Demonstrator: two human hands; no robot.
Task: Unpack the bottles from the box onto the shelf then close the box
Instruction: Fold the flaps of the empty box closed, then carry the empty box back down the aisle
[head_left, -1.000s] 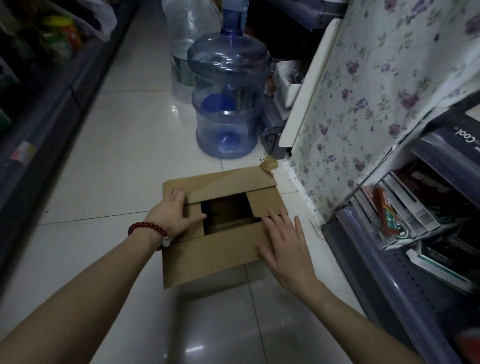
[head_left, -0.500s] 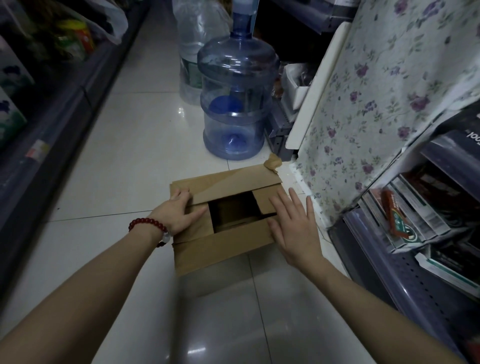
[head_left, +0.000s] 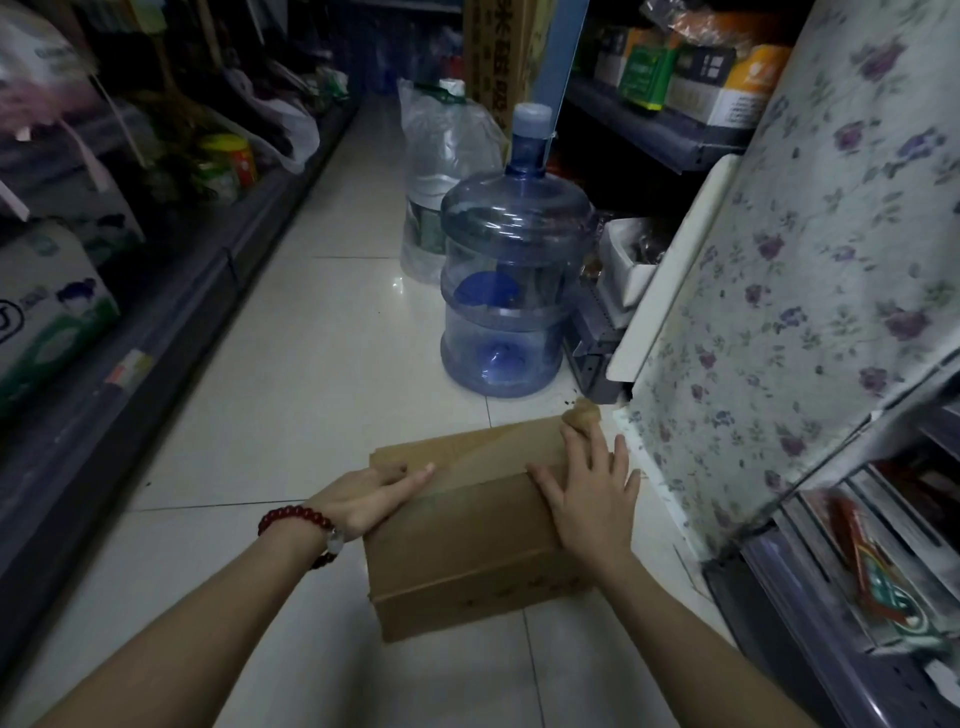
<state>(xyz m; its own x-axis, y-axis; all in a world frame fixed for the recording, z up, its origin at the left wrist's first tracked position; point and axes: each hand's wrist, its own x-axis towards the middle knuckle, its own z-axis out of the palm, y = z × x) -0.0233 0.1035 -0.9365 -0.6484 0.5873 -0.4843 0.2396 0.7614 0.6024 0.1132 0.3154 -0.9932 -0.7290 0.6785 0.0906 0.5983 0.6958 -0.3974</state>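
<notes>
Box: cardboard box (head_left: 467, 540) on the aisle floor (head_left: 291, 405), flaps folded down, beside the shelf (head_left: 831, 613).
Left hand (head_left: 371, 493): flat, fingers straight, pressing the top.
Right hand (head_left: 589, 491): spread flat on the top.
Advice: press both flaps evenly so they lie flush.

The white floor (head_left: 291, 395) runs open from the box (head_left: 467, 545) toward 11 o'clock, between dark shelves (head_left: 156, 322) at 9 o'clock and the racks at 3. At 12 o'clock a big blue water jug (head_left: 511, 291) blocks the way, with a bagged bottle (head_left: 441, 156) just behind it. A flowery cloth (head_left: 810, 291) hangs close at 2 o'clock.
</notes>
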